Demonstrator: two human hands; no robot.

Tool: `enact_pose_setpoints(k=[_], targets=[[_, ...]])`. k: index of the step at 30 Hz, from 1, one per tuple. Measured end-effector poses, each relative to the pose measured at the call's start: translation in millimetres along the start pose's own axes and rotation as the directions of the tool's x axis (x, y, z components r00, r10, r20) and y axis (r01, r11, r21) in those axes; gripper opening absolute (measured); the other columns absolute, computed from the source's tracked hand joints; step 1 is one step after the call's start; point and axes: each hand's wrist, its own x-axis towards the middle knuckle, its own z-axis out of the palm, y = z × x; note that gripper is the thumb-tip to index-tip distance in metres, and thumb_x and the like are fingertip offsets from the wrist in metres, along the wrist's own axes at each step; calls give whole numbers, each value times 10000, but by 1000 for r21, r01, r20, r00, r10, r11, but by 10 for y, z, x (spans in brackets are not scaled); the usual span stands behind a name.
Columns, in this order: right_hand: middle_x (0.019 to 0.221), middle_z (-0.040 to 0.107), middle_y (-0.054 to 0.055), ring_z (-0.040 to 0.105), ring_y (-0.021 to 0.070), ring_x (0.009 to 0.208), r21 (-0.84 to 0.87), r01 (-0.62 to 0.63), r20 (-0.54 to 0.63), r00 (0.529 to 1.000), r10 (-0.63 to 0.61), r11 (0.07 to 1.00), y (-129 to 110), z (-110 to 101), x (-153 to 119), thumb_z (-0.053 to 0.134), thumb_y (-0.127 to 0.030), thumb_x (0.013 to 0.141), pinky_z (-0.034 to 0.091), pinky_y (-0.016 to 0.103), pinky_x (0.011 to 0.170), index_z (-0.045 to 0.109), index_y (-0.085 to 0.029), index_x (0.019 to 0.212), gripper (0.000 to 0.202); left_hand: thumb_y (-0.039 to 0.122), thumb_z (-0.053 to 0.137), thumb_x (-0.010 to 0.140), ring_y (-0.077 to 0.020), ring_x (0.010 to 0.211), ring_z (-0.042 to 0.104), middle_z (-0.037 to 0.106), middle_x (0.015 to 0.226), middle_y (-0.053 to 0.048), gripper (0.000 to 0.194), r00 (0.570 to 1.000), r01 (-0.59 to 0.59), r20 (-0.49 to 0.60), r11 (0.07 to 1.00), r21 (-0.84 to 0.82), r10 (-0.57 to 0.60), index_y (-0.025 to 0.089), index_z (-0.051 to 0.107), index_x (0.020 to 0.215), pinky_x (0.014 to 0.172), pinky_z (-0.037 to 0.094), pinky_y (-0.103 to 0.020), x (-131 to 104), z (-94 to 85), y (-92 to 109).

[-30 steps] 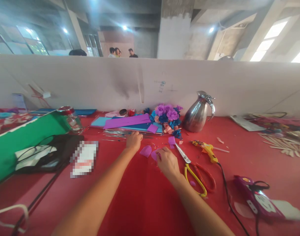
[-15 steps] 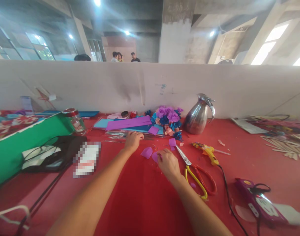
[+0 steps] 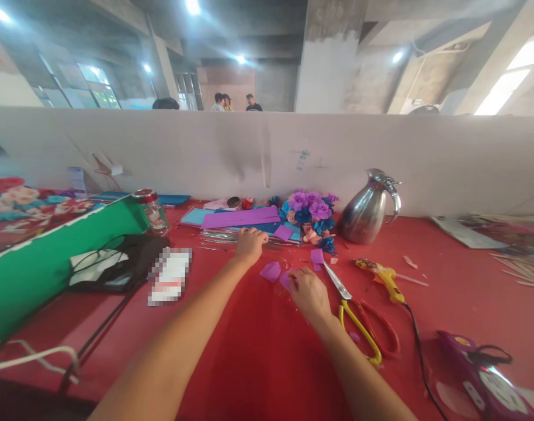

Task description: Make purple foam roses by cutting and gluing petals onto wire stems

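My left hand (image 3: 250, 245) is over the near edge of the thin silver wires (image 3: 218, 238), its fingers bent; whether it grips one is too small to tell. My right hand (image 3: 309, 294) is closed on a small purple petal (image 3: 285, 280) at the table's middle. Beside that petal lies another purple petal (image 3: 270, 271). Purple paper strips (image 3: 241, 218) rest on blue sheets behind my left hand, with a purple square (image 3: 283, 233) at their right. Scissors with yellow and red handles (image 3: 346, 295) lie right of my right hand, near a purple scrap (image 3: 317, 256).
Paper flowers (image 3: 311, 209) and a steel jug (image 3: 369, 207) stand at the back. A yellow glue gun (image 3: 387, 280) and purple power strip (image 3: 481, 374) lie right. Left are a jar (image 3: 151, 211), a black bag (image 3: 139, 251) and a green board (image 3: 74, 257).
The view has turned slightly left, so everything appears shifted right. Both hands stay in nearly the same places over the table, and the petal remains at my right fingers.
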Motion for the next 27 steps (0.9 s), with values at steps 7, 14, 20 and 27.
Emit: enact_pose_setpoints(k=[7,14,20,27], targets=[[943,681,51,629,149,855,-18,-17,26,1000,18,1000,-56,-45,-17,458,-210,875,399,212,675,691,-220,939,242,98,498,826,-213,889,545,705,836,-39,203,999,-35,18,999,-39,36,227,654,831,898,253,-414,81,-13,-30],[914,701,62,638,168,881,-74,-90,10,996,91,993,-21,-119,17,462,-203,872,407,211,675,696,-216,932,242,90,495,809,-219,921,535,709,831,-40,246,995,-57,73,996,-64,61,250,681,827,911,241,-422,101,50,-82],[900,701,56,642,176,840,-96,-86,-15,996,85,992,9,-92,13,460,-206,870,397,222,636,696,-224,916,241,61,497,778,-228,900,519,704,793,-52,288,993,-34,115,998,-45,39,239,701,680,893,236,-459,61,154,-190],[891,701,55,638,170,801,-102,-78,-16,997,77,992,-3,-65,20,467,-199,863,384,221,627,699,-217,903,236,151,581,797,-246,1051,433,636,1016,-58,195,982,-128,133,990,-53,134,260,719,714,902,213,-464,97,207,-150]])
